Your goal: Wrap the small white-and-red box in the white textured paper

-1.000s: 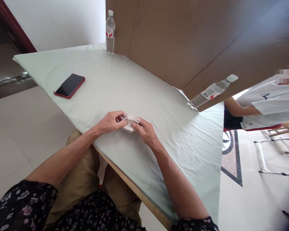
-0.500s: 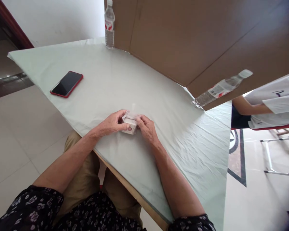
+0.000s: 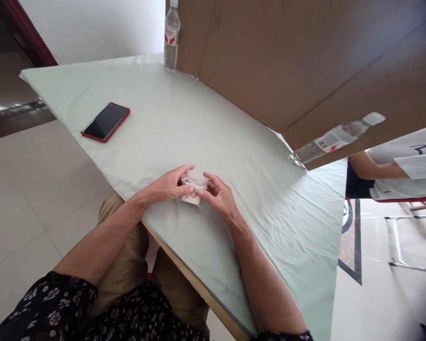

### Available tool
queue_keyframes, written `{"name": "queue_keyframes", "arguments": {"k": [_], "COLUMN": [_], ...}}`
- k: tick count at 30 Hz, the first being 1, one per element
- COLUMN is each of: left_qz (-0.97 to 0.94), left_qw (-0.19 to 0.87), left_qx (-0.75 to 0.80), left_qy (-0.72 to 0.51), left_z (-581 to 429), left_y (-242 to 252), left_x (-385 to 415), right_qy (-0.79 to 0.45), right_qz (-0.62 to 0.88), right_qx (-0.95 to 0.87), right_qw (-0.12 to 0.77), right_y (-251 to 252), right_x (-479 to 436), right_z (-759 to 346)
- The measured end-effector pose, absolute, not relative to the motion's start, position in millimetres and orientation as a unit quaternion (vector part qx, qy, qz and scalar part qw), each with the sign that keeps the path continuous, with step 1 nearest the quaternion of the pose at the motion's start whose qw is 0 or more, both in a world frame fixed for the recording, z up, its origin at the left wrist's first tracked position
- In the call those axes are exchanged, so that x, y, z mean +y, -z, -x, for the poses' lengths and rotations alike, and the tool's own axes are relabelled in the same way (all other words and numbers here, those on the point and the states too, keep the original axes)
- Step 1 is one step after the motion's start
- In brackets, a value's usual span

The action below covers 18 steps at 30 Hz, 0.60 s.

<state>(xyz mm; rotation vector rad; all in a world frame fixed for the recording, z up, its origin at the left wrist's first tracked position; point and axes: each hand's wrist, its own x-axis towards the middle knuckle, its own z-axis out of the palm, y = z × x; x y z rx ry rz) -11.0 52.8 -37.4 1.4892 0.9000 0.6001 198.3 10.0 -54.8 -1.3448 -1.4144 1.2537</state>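
Observation:
A small whitish pack in clear plastic wrap is between my two hands, close to the table's near edge. My left hand grips its left side, thumb across the front and fingers behind. On the right, my right hand has its thumb pressed to the pack's near face, with the fingers curled around the far right side. Loose, crumpled film shows at the top of the pack. The thumbs partly cover the print on its front.
A phone with a red case lies to the left on the pale green tablecloth. A tall cardboard panel stands at the back, with an upright water bottle and another water bottle beside it. A person's arm shows at far right.
My right thumb has moved from the film at the pack's upper right down onto its near face. The right fingers have spread a little. The view has shifted slightly.

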Motion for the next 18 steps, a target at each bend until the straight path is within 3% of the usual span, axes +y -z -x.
{"name": "queue_keyframes", "arguments": {"k": [18], "left_qz": [-0.613], "left_qw": [0.626], "left_qx": [0.38], "left_qy": [-0.296], "left_z": [14.9], "left_y": [43.1], "left_x": [54.5], "right_qy": [-0.441], "right_qz": [0.557], "right_qx": [-0.551], "right_qw": [0.437], "right_y": [63.5], "right_x": [7.6], "right_z": [-190.3]}}
